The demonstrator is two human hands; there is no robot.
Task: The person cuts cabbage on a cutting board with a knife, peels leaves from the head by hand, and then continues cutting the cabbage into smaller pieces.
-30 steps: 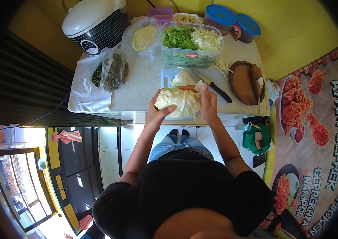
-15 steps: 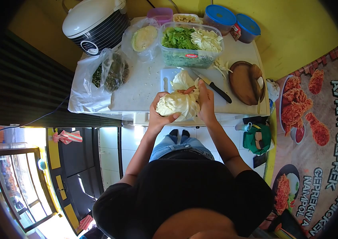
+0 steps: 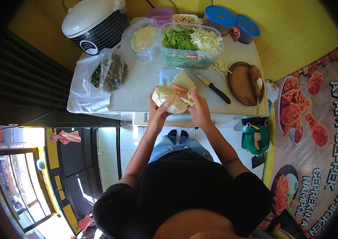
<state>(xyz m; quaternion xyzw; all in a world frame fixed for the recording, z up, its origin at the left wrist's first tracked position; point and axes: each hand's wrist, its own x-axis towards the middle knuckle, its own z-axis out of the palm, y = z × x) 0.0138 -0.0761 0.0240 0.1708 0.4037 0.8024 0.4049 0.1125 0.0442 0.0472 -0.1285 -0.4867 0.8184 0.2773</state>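
Pale cream cabbage chunk, leafy and rounded point(image 3: 168, 98): held up between both hands, over the near edge of the white surface point(image 3: 133, 97). Left hand point(image 3: 158, 111) curled about its left side and underside, thumb laid across the front. Right hand point(image 3: 199, 110) at the other side, thumb and fingers pinching a loose pale leaf point(image 3: 189, 98) beside the chunk; whether that leaf is attached, cannot tell.

Just beyond the hands: second pale cabbage piece point(image 3: 183, 79), on a light blue-white cutting board point(image 3: 163, 75), which the hands partly cover. Right of it, black-handled knife with a metal blade point(image 3: 212, 87), lying aslant, handle end toward the near right.

Farther back: clear rectangular plastic tub with a red label point(image 3: 173, 59); chopped green leaves heaped in its left part, pale cut cabbage in its right. A few pale strips point(image 3: 220, 69) on the surface by its right corner. Round brown mortar-like dish point(image 3: 238, 91) near the right edge, brown pestle-like piece resting in it.

Left of the tub, cut cabbage half point(image 3: 144, 40) in thin clear plastic. Farther left, white-lidded, black-striped rice cooker point(image 3: 94, 26). Back right, two round tubs with blue lids point(image 3: 220, 15), side by side.
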